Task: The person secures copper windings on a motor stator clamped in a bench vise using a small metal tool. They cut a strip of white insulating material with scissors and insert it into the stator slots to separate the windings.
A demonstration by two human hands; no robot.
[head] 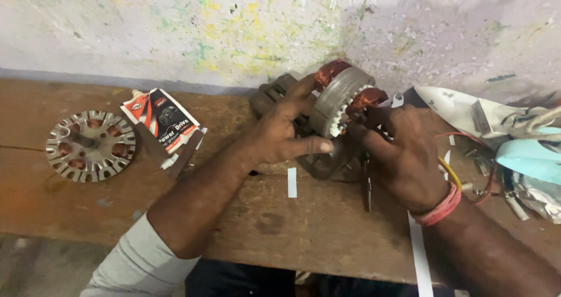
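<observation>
A round motor stator [343, 95] with copper windings and white slot liners stands on edge at the back of the wooden bench [274, 227]. My left hand [280, 130] grips its left side, thumb stretched under the grey core. Fingers of my right hand [403, 151] press at the white liners and copper coil on its right face. A red thread band circles my right wrist. A dark metal motor housing [269, 98] lies behind and under the stator, partly hidden by my hands.
A flat round rotor plate [90, 145] lies at the left. A red-black-white packet [166, 121] rests beside it. White paper strips [292, 183] lie on the bench. Wires, white and light-blue casing parts [514, 139] crowd the right. A paint-stained wall [234, 34] stands behind.
</observation>
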